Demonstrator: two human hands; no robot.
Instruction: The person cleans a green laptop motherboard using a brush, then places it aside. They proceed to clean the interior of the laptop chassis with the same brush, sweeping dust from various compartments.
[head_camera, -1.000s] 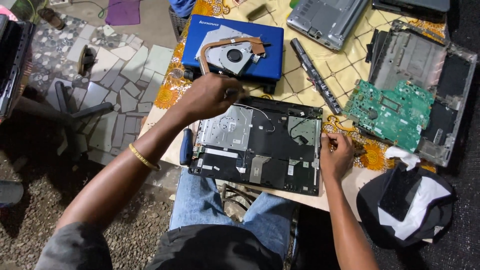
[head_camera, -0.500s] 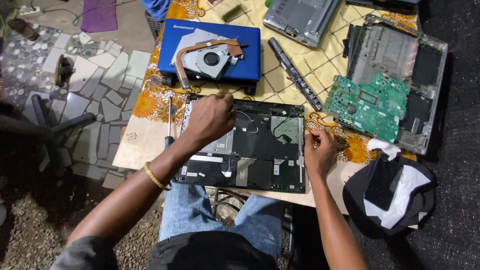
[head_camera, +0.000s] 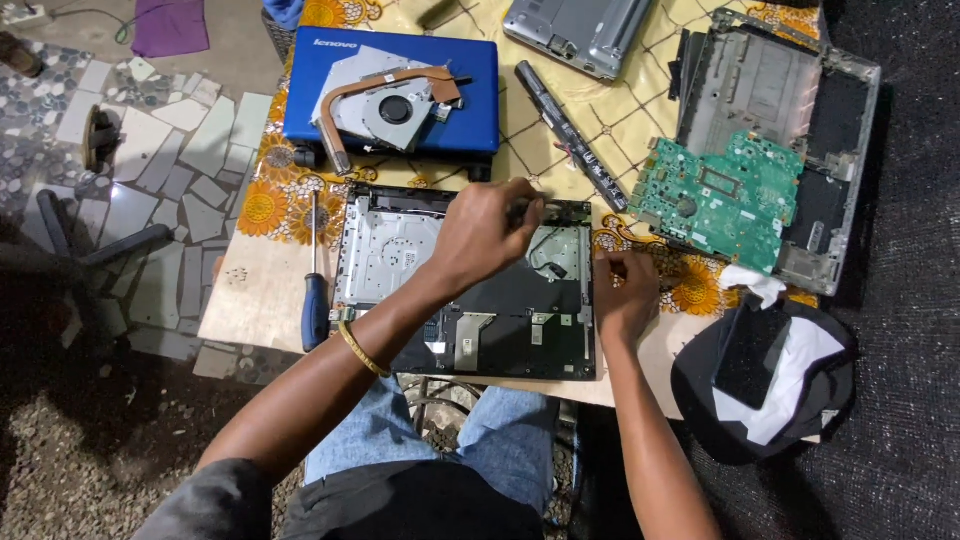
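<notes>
An opened black laptop chassis (head_camera: 400, 240) with a silver inner plate lies on the table in front of me. My left hand (head_camera: 485, 235), a gold bracelet (head_camera: 360, 350) on its wrist, reaches across the chassis. Its fingertips are pinched on something small and dark at the far right rim; what that is I cannot make out. My right hand (head_camera: 625, 290) rests with curled fingers against the chassis's right edge, on the patterned cloth. Nothing shows in it.
A blue-handled screwdriver (head_camera: 315, 290) lies left of the chassis. Behind it sit a blue laptop (head_camera: 480, 110) with a fan and heat pipe (head_camera: 390, 105) on top, a long black battery (head_camera: 570, 135) and a silver laptop (head_camera: 580, 30). A green circuit board (head_camera: 715, 195), a grey casing (head_camera: 790, 90) and a black cap (head_camera: 830, 400) are on the right.
My left hand has slid from the chassis's far left part rightward to its far right rim. The right hand stays by the right edge. The view has shifted.
</notes>
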